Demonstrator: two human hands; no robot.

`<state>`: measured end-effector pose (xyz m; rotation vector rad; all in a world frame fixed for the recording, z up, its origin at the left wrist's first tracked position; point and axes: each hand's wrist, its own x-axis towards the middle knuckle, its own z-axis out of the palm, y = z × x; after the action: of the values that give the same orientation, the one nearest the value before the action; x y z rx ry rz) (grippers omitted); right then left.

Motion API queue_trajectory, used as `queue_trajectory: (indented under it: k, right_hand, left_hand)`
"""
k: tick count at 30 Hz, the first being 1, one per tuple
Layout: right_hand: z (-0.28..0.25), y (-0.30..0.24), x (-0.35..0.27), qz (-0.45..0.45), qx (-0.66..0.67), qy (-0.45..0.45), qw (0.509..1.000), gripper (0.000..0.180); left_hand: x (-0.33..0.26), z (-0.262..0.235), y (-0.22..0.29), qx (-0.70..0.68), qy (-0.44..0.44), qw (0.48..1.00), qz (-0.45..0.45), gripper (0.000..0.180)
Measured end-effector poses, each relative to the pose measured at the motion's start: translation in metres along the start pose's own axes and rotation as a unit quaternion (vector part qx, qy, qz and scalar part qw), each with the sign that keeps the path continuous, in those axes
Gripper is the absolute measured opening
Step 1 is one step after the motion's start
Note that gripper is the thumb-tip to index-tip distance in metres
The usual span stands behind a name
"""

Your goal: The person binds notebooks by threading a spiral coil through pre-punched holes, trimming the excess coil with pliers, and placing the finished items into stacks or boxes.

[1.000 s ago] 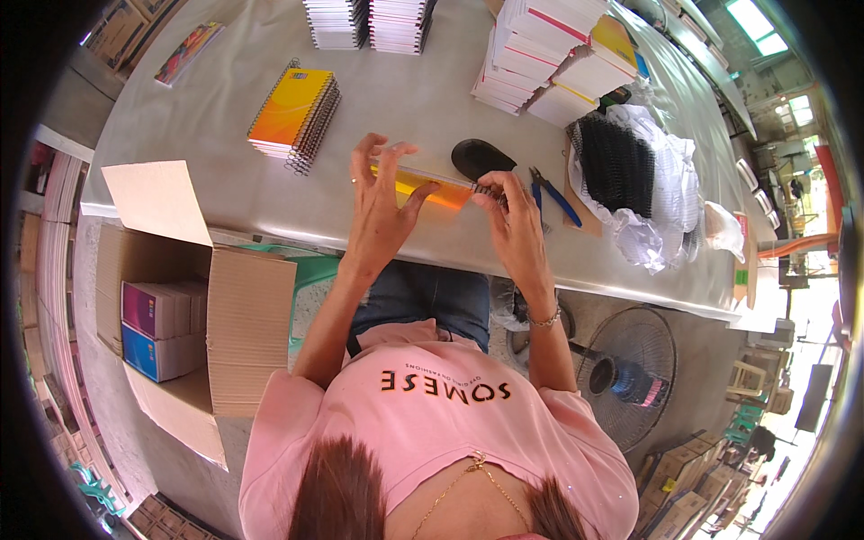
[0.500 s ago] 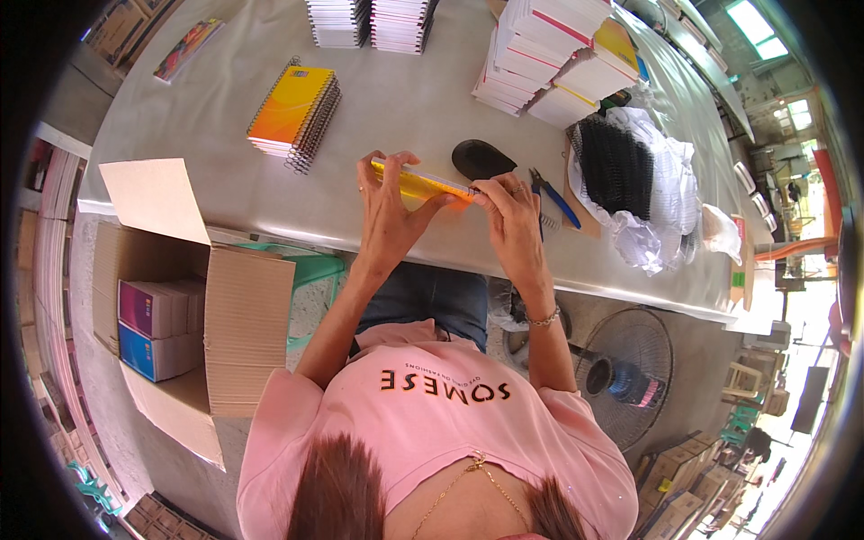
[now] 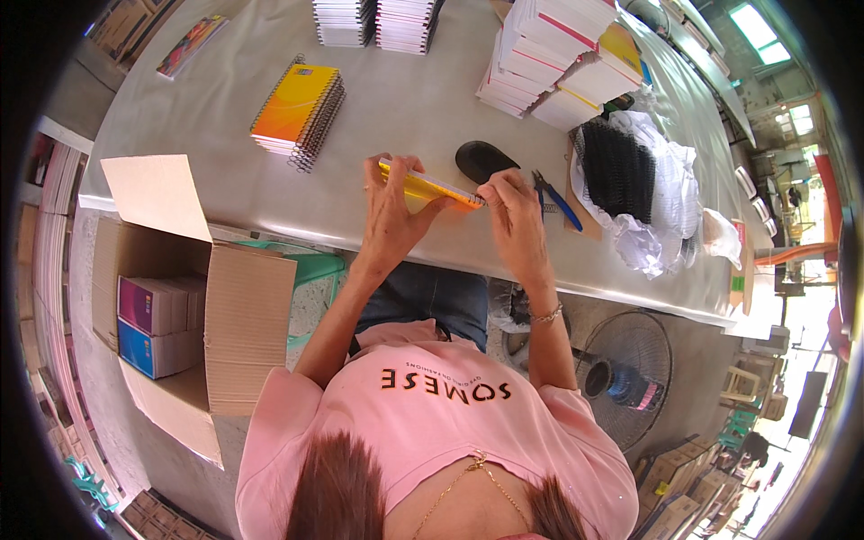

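Head view. Left hand (image 3: pixel 389 209): fingers wrapped around a yellow-orange notebook (image 3: pixel 430 190), held just above the near edge of the grey surface (image 3: pixel 405 99). Right hand (image 3: pixel 515 211): fingers pinched closed on the notebook's right end, at its wire spiral.

Just behind the hands: a black oval object (image 3: pixel 481 160) and blue-handled pliers (image 3: pixel 556 198) lying on the surface.

Far left on the surface: a stack of spiral notebooks (image 3: pixel 297 110) with orange covers.

Far edge: white stacks of unbound pads (image 3: pixel 376 22), and tilted piles (image 3: pixel 558 65) to the right.

Right: an open clear plastic bag (image 3: pixel 661 211) holding black binding coils (image 3: pixel 616 169).

Beside the surface, on the person's left: an open cardboard box (image 3: pixel 236 328) containing purple and blue packs (image 3: pixel 157 324).

Floor, right: a standing fan (image 3: pixel 621 378).
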<state>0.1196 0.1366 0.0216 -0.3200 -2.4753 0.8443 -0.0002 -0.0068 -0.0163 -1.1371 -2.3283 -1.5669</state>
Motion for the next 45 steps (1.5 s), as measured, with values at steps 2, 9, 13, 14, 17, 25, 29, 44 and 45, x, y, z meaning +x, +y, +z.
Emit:
queue_trajectory:
  k: [2, 9, 13, 14, 17, 25, 29, 44, 45]
  right_hand:
    - [-0.004, 0.012, 0.009, -0.028, -0.025, 0.032, 0.999, 0.014]
    - [-0.002, 0.071, 0.014, -0.041, 0.009, -0.018, 0.999, 0.033]
    - [-0.006, 0.042, 0.002, 0.105, 0.000, -0.076, 0.992, 0.040]
    - [-0.011, 0.027, 0.002, 0.131, 0.014, -0.107, 0.985, 0.040]
    - [-0.015, 0.018, -0.004, 0.143, 0.021, -0.164, 0.976, 0.041]
    - [-0.010, 0.022, 0.006, 0.033, -0.087, -0.112, 0.989, 0.039]
    - [0.003, 0.042, 0.013, 0.006, -0.030, -0.106, 0.994, 0.039]
    - [-0.014, 0.052, -0.012, 0.079, 0.601, -0.222, 0.764, 0.059]
    - [-0.018, 0.046, -0.006, 0.026, 0.603, -0.247, 0.758, 0.059]
  left_hand:
    - [0.001, -0.002, -0.004, -0.002, -0.020, 1.000, 0.017, 0.055]
    - [0.004, -0.019, -0.004, -0.032, -0.059, 0.998, 0.015, 0.055]
    - [0.006, -0.030, -0.008, -0.018, -0.063, 0.998, 0.026, 0.057]
    - [0.006, -0.034, -0.008, -0.012, -0.063, 0.998, 0.026, 0.057]
    - [0.009, -0.040, -0.007, -0.014, -0.067, 0.997, 0.032, 0.057]
    - [0.010, -0.048, -0.008, -0.038, -0.051, 0.998, 0.027, 0.059]
    - [0.010, -0.048, -0.006, -0.057, -0.062, 0.996, 0.023, 0.058]
    - [0.002, -0.040, -0.023, -0.112, -0.095, 0.989, 0.003, 0.058]
    - [0.003, -0.040, -0.022, -0.104, -0.088, 0.990, 0.018, 0.059]
